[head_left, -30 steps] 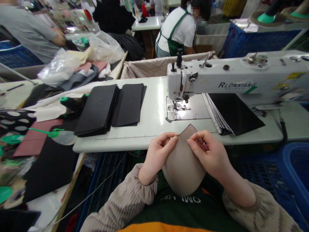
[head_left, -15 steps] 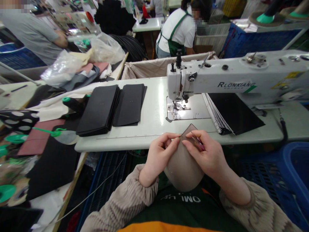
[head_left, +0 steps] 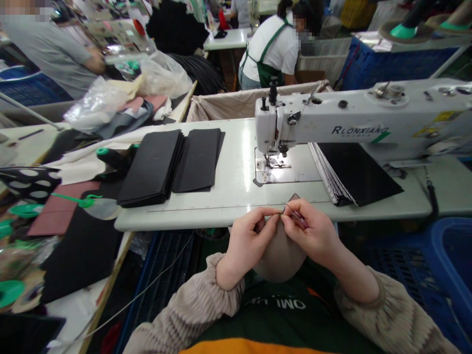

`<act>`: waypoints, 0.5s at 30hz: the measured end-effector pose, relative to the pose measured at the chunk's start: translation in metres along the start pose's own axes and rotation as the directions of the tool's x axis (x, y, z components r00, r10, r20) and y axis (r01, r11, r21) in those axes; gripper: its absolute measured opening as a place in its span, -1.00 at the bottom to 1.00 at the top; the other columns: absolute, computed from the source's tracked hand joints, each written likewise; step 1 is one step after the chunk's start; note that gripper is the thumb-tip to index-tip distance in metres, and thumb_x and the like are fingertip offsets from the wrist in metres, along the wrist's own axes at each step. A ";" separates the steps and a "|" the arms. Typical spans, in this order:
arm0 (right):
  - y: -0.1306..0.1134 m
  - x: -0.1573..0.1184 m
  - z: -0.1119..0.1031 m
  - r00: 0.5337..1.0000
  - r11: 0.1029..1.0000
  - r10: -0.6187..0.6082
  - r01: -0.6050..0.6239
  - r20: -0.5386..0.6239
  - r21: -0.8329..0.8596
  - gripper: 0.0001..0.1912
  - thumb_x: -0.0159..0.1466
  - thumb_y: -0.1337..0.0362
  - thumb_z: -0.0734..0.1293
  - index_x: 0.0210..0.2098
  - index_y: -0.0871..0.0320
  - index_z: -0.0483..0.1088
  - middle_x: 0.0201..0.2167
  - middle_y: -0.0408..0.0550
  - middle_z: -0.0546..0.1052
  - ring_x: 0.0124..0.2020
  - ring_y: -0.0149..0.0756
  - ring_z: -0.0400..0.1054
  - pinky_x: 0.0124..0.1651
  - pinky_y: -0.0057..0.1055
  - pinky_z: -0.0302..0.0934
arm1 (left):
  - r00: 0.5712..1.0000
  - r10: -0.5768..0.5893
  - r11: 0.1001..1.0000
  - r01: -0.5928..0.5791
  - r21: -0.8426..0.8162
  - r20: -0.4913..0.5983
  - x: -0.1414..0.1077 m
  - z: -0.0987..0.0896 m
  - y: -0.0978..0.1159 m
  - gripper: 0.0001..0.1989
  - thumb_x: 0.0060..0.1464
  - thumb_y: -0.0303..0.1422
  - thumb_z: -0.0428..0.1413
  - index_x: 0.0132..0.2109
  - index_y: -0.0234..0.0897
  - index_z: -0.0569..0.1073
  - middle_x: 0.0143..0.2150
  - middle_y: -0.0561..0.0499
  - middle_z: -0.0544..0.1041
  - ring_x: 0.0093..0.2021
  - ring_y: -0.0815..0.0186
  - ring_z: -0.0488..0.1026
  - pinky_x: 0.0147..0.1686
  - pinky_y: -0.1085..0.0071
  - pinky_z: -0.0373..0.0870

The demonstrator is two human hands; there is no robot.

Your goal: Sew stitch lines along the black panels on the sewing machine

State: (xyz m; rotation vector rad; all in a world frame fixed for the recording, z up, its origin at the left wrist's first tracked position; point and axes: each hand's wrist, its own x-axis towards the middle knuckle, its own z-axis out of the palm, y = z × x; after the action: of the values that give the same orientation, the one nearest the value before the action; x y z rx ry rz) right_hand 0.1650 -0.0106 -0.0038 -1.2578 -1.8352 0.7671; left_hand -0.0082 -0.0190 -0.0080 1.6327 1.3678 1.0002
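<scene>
My left hand point(head_left: 247, 248) and right hand point(head_left: 313, 233) are both clenched in small pinches, meeting near the top of a curved taupe panel point(head_left: 280, 258), which may be leather or a leather-like sheet. The panel hangs in front of the near edge of a white sewing table point(head_left: 191, 219), with its narrow pointed tip point(head_left: 294, 196) showing above my fingers and its rounded belly drooping toward my dark green top point(head_left: 273, 314). My right hand grasps a slim pointed tool point(head_left: 298, 219) with a pinkish shank. Holding everything up close like this seems to keep the edge steady and in easy view, off the tabletop.

My fingers hide where the tool meets the panel, so I cannot tell whether it touches or what it does there. A fine thread-like line may run between my fingertips, but it is too thin to be sure.

Beyond my hands stands a white RLONXIANG sewing machine head point(head_left: 275, 125). A fanned stack of black panels point(head_left: 356, 172) lies to its right, and two neat black stacks point(head_left: 149, 167) lie to its left, probably kept within reach. A blue plastic crate point(head_left: 448, 236) is cut off at the right edge of the frame.
</scene>
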 end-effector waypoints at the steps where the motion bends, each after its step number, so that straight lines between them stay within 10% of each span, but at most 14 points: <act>1: 0.002 0.000 -0.001 1.000 1.000 -0.012 0.012 0.018 0.010 -0.97 0.31 0.26 0.27 -0.27 0.06 0.31 -0.52 -0.25 0.35 -0.54 -0.45 0.20 -0.44 -0.48 0.10 | 1.000 -0.020 1.000 0.020 -0.023 0.010 0.000 0.000 0.000 -0.79 0.22 -0.25 0.12 -0.14 -0.26 0.58 -0.59 0.16 0.26 -0.56 0.46 0.18 -0.54 0.53 0.12; 15: 0.004 -0.010 -0.010 0.983 0.835 -0.174 0.175 0.051 -0.522 -0.79 0.41 0.13 0.19 -0.20 0.14 0.31 -0.41 -0.08 0.41 -0.41 -0.28 0.29 -0.36 -0.34 0.00 | 0.956 -0.254 0.810 0.294 -0.508 0.149 0.011 -0.004 -0.005 -0.77 0.14 -0.21 0.23 -0.18 -0.28 0.56 -0.30 -0.01 0.55 -0.37 0.40 0.40 -0.39 0.54 0.29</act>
State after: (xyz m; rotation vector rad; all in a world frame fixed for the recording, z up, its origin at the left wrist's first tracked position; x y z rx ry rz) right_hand 0.1777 -0.0184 -0.0040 -1.3860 -2.2129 0.1554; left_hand -0.0125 -0.0073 -0.0100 1.0165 1.1083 1.0143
